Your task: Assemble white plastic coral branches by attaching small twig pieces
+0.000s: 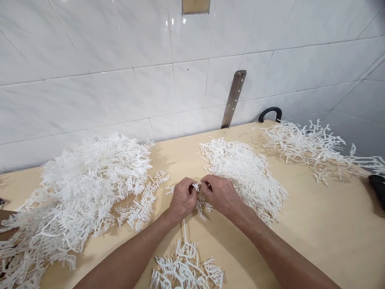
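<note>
A white plastic sprig [196, 187], branched like an artificial plant, is pinched between the thumb and fingers of my left hand [184, 196]. My right hand [219, 192] is closed too, its fingertips meeting at the sprig's right side; the exact grip point is too small to make out. More white fronds [203, 206] show just below and between my hands, partly hidden by them. Nearer to me, below my wrists, a bare-stemmed white branch piece [186, 267] lies on the tabletop [240, 257].
A large heap of white fronds [99, 180] covers the left side. Another pile of fine white sprigs [246, 176] lies right of centre, and thicker bare stems [303, 144] sit at the far right. Behind are a tiled wall [150, 92], a metal strip [234, 98] and a black handle [270, 112].
</note>
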`<action>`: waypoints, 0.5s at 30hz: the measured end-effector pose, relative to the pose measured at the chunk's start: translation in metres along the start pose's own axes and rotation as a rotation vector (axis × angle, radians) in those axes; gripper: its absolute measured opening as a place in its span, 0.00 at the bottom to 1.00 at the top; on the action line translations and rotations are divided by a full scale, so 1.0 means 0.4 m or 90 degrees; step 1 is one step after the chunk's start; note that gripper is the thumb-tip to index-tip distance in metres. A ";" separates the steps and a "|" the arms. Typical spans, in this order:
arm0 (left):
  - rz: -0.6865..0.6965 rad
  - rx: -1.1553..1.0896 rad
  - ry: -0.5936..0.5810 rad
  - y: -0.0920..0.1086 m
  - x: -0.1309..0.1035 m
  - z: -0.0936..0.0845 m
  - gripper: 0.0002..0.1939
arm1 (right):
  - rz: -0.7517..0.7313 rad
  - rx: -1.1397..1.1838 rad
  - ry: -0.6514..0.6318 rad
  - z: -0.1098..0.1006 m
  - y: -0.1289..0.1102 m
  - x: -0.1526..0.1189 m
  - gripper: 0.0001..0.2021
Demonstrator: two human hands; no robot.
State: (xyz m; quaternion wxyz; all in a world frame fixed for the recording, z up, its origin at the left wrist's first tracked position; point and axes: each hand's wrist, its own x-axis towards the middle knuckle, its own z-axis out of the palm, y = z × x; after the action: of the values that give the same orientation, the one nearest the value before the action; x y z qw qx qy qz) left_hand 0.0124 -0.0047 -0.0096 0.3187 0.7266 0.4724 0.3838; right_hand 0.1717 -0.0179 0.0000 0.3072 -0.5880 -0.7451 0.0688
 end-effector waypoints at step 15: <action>0.078 0.047 0.043 -0.015 -0.004 0.000 0.10 | 0.168 0.008 0.191 -0.080 0.034 0.036 0.03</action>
State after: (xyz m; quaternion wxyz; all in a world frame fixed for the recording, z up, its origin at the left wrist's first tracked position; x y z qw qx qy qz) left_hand 0.0094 -0.0040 -0.0152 0.2515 0.7520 0.4515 0.4091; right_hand 0.1988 -0.0087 0.0247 0.4065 -0.6825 -0.6070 0.0246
